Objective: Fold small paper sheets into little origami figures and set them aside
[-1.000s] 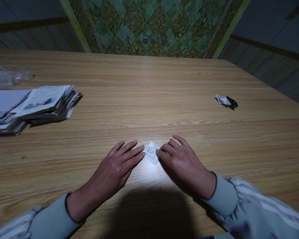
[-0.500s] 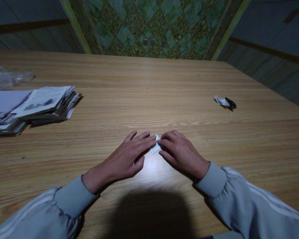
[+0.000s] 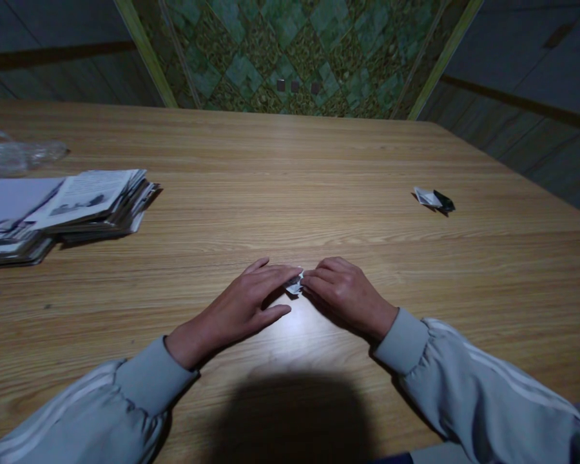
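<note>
A small folded piece of printed white paper [image 3: 295, 284] lies on the wooden table [image 3: 290, 187] in front of me, mostly covered by fingers. My left hand [image 3: 244, 303] rests palm down with its fingers stretched out, the fingertips pressing on the paper's left side. My right hand [image 3: 345, 293] has its fingers curled and pressed together on the paper's right side. Both hands meet over the paper.
A stack of printed sheets [image 3: 62, 206] lies at the left, with a clear plastic bag [image 3: 14, 154] behind it. A small folded black-and-white paper piece [image 3: 434, 199] sits at the far right. The table's right edge runs diagonally.
Both hands moved away from me and closed in on the paper. The paper was a flat open square; now it is folded smaller and nearly hidden.
</note>
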